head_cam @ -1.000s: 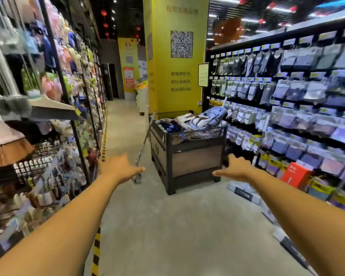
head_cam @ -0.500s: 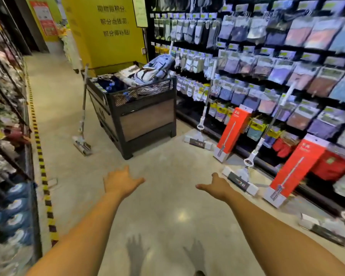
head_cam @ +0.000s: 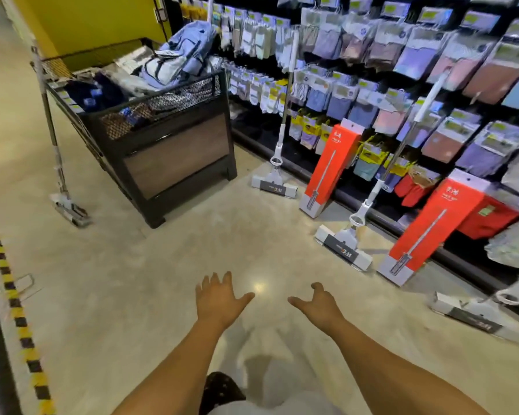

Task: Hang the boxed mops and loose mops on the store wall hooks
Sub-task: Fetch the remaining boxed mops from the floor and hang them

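Pre-pickup stage, judging by empty hands. Left hand (head_cam: 219, 301), right hand (head_cam: 318, 304): fingers spread, holding nothing. 2 boxed mops (head_cam: 429, 229) and loose mops (head_cam: 343, 247) ahead-right of hands, propped on floor (head_cam: 162, 280) against shelf (head_cam: 432, 85). Next probably: step in, grip nearest one.

Empty hands over the aisle floor, mops lined up along the display wall (head_cam: 432, 70) on the right.
The left hand (head_cam: 221, 299) and right hand (head_cam: 319, 307) reach forward with loose fingers, touching nothing. Two red boxes lean on the shelving, a nearer box (head_cam: 432, 232) and a farther box (head_cam: 331, 169). One loose mop (head_cam: 345, 244) stands between them, a second mop (head_cam: 274, 182) just beyond. A third mop (head_cam: 63, 202) leans on the black bin (head_cam: 174, 151).
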`<state>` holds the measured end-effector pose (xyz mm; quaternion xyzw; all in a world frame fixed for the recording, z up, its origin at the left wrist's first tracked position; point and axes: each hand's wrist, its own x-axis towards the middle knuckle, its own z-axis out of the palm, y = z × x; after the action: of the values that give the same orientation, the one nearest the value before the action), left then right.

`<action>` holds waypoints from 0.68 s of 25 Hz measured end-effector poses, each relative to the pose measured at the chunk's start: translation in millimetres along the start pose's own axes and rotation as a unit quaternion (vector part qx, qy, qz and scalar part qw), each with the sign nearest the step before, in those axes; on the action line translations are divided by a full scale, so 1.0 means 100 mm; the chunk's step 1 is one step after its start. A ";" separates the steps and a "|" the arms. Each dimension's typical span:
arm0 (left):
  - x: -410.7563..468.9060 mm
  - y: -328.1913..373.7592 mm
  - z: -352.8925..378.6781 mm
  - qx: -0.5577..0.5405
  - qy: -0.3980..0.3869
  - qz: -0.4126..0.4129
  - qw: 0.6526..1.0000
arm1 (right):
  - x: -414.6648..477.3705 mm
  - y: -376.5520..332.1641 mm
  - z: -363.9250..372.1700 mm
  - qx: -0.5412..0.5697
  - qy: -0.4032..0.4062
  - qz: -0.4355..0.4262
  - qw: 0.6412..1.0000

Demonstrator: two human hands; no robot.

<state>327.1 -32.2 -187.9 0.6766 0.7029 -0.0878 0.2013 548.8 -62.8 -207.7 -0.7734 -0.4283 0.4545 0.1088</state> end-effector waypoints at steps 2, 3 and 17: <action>0.29 -0.01 -0.01 0.003 -0.013 0.002 1.000 | 0.22 -0.08 0.00 -0.002 0.004 0.010 1.000; 0.48 -0.03 -0.03 0.009 -0.023 0.004 1.000 | 0.38 -0.14 -0.02 -0.002 0.010 0.017 1.000; 3.60 0.03 -1.14 0.114 -0.074 0.143 0.980 | 2.27 -1.92 -0.21 0.092 0.060 0.085 0.990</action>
<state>310.5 342.8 -228.7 0.7802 0.5673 -0.1877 0.1851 507.3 231.4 -226.8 -0.8193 -0.3105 0.4524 0.1662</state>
